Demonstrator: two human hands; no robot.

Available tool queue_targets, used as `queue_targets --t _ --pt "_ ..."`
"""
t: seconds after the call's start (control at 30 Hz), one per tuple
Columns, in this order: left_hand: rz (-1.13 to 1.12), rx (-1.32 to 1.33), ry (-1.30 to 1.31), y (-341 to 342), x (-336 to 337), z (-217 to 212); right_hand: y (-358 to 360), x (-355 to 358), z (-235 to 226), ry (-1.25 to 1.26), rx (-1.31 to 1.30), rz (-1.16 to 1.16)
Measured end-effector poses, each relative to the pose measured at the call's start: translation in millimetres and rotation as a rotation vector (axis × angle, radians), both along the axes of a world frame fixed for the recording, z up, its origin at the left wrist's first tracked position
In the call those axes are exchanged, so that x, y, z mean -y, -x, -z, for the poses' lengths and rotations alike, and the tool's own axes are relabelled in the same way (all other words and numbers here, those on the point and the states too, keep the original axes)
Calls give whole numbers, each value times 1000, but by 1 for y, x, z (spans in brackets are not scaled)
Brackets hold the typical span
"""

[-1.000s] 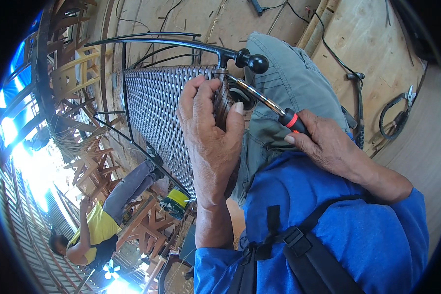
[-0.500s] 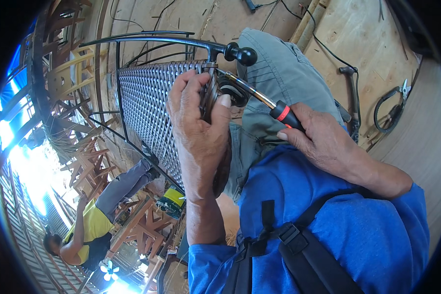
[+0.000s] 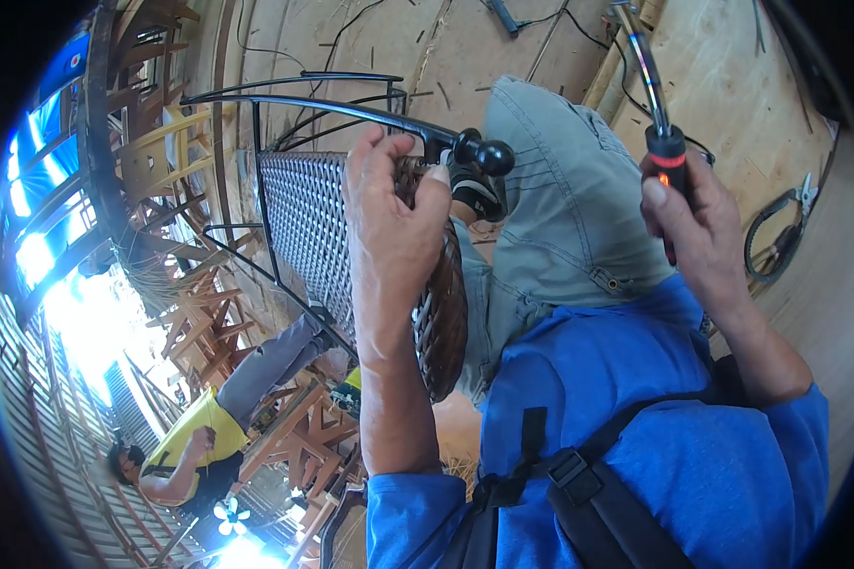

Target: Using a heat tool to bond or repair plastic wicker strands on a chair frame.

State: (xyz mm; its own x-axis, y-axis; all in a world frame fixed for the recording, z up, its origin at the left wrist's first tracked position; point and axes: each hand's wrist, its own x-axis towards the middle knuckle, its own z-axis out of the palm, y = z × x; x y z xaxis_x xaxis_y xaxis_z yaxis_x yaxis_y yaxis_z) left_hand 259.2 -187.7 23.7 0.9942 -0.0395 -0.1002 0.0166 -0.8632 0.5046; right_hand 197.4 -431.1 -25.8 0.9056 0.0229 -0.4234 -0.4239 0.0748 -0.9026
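Note:
My left hand grips the top edge of a woven brown wicker chair panel, fingers curled over it and thumb on the near side. A black metal frame with a ball-shaped knob runs along the panel, just beyond my fingertips. My right hand is closed around the black and red handle of what looks like a soldering iron. A small orange light glows on the handle. Its heat-tinted metal shaft points up and away, apart from the chair; the tip is near the picture's top edge.
Cutting pliers with dark handles lie at the right, beside a plywood board. A dark-handled tool with a cord lies on the far floor. At the left, another person in yellow is among several wooden chair frames.
My right hand has lifted the soldering iron away from the chair, up and to the right. My left hand remains on the panel edge. The view has shifted slightly.

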Motion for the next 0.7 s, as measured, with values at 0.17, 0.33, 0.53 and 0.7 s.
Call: queue_targets --t 0.17,0.33,0.53,0.7 --pt "95 45 -62 1 -3 8 -12 25 56 224 -17 -117" --pt "49 -57 -32 13 -9 -3 -11 30 72 418 224 -312" --pt "-67 -122 -20 12 1 -9 -18 11 66 391 361 -478" --pt "-128 -144 30 8 5 -7 -26 -11 66 346 425 -492"
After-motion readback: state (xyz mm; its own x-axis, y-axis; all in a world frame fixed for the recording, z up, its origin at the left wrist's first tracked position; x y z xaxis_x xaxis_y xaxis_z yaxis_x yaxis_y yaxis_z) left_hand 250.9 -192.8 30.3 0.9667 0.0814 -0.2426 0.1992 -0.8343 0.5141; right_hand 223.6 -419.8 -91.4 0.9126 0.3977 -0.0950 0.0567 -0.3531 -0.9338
